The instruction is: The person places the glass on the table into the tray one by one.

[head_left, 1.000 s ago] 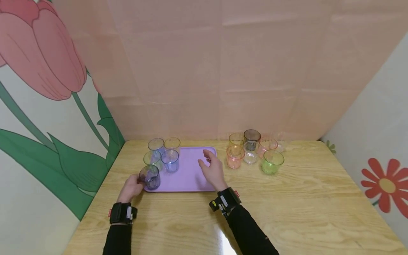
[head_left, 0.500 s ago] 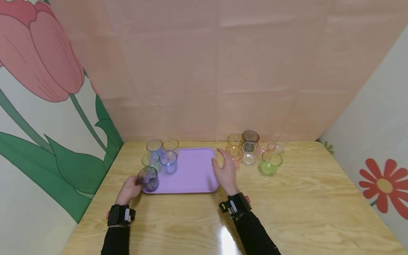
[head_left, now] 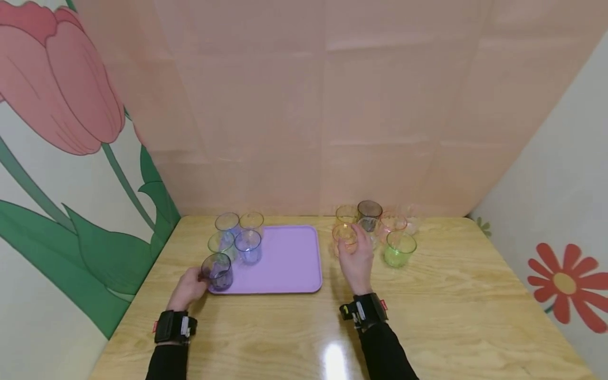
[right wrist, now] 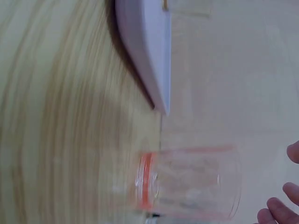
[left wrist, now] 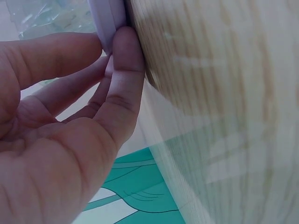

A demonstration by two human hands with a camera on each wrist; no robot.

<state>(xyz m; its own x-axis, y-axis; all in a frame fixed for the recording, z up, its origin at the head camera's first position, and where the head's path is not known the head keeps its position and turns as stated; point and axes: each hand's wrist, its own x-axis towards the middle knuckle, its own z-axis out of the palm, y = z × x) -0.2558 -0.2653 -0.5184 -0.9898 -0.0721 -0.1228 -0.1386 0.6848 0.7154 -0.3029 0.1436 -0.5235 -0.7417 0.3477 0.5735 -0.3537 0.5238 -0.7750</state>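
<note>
My left hand (head_left: 188, 287) is at the front left corner of the lilac tray (head_left: 291, 261). Its thumb and a finger pinch the tray edge (left wrist: 108, 21) in the left wrist view. Right beside that hand, a dark grey-purple glass (head_left: 218, 277) stands on the tray corner. My right hand (head_left: 357, 266) reaches to an orange-tinted glass (head_left: 339, 238), one of a cluster right of the tray. In the right wrist view its spread fingertips (right wrist: 278, 211) are apart from the upright orange glass (right wrist: 191, 182).
On the tray's left side stand blue glasses (head_left: 248, 249), a pale green glass (head_left: 218, 244) and a yellowish glass (head_left: 253, 220). The right cluster also has a dark glass (head_left: 369, 209), a pink glass (head_left: 393, 221) and a green glass (head_left: 399, 253). A wall rises behind the table (head_left: 456, 306).
My right hand has moved rightward from above the tray to the orange glass. The left hand stays at the tray corner. The head view has tilted slightly.
</note>
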